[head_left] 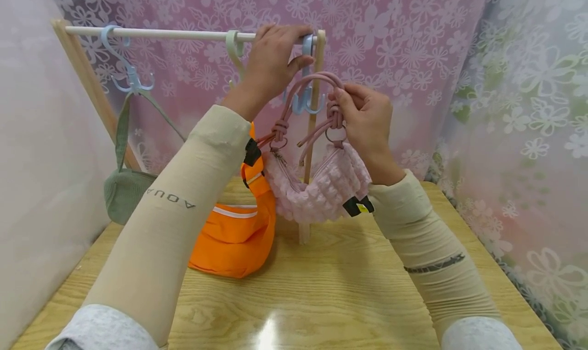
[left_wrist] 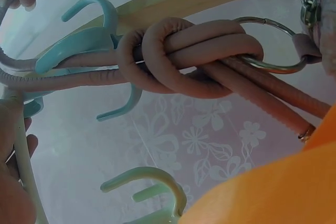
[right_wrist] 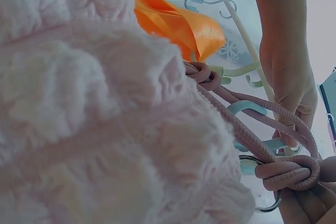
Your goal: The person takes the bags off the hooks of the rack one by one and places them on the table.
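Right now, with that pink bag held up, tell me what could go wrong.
The handle, pinched by the right hand, could slip and let the pink bag drop. Its loose cord ends might catch on the nearby blue hook. The orange bag looks close, so they might tangle.

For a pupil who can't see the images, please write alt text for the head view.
A person's right hand pinches the handle of a puffy pink bag in front of a blue hook; the left hand grips the rail above. An orange bag is partly hidden by the left arm; a green bag hangs from another hook, far left.
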A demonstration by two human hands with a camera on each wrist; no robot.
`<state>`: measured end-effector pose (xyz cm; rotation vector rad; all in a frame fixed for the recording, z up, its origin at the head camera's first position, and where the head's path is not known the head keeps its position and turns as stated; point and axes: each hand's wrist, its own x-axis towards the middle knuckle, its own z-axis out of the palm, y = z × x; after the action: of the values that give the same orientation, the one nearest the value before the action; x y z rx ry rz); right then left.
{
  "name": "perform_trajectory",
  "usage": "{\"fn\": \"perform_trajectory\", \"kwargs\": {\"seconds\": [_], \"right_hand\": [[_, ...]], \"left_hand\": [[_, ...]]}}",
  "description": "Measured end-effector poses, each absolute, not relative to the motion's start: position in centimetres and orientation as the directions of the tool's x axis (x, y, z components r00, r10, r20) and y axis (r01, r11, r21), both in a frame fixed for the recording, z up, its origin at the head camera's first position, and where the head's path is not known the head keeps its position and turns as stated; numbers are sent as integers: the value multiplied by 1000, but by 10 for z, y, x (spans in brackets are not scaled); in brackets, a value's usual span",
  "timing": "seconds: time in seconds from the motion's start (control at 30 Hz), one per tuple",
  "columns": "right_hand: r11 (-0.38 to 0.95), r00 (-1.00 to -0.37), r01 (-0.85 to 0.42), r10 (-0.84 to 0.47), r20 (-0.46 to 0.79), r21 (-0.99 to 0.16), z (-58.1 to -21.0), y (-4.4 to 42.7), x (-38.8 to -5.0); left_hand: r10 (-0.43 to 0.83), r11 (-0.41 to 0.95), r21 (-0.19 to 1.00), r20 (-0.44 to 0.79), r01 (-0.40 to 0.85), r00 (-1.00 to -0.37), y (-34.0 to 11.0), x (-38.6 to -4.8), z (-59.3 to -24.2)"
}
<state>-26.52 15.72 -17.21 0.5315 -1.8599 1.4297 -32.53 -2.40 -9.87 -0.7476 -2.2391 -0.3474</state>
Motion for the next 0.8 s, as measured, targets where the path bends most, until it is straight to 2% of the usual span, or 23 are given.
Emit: {"fn": "perform_trajectory", "kwargs": {"seconds": [0.27,0.53,0.8], "right_hand": [[323,-662,-679,117,740,-659,-167,154,-266],[281,-659,-690,136,739,-667,-162,152,-261],[243,-643,-713,143,752,-657,-161,160,-257]], "left_hand": [[404,801,24,716,598,-570,-23,-324,-97],[405,812,31,688,583,-602,-22,-322,-97],[409,806,26,698,592,-587,-22,-323,-96]]}}
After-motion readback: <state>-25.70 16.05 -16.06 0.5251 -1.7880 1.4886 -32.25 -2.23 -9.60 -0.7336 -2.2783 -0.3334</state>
